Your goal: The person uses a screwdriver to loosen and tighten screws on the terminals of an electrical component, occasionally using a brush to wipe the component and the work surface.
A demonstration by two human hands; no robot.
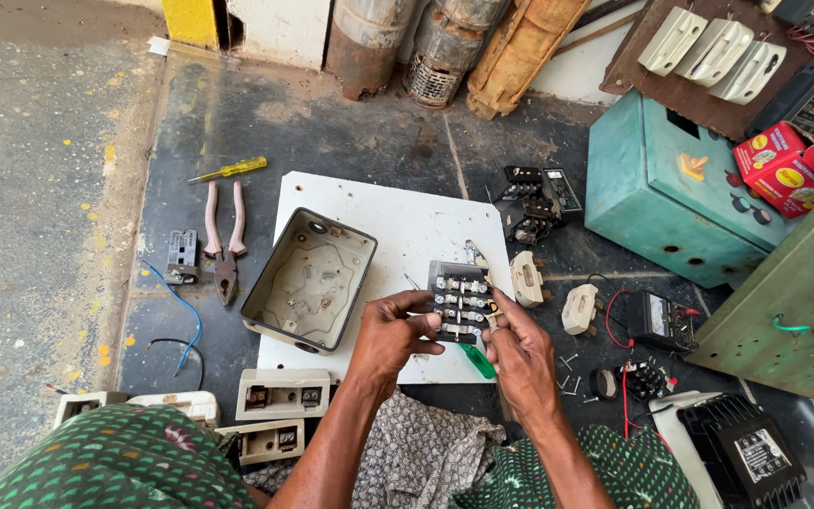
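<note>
Far left on the floor I see pliers [223, 247]. Next, an open metal box [309, 280] lies on a white board [398, 226]. My left hand [390, 335] pinches the switch block [461, 302] steady, near the middle. My right hand [520, 353] grips a green screwdriver [476, 361] against it.

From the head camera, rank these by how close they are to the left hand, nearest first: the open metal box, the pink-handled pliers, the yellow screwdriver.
Measured from the left hand, in the head view:
1. Open metal box, just to the hand's left on the white board.
2. Pink-handled pliers, further left on the dark floor mat.
3. Yellow screwdriver, farthest, up and left beyond the pliers.
</note>
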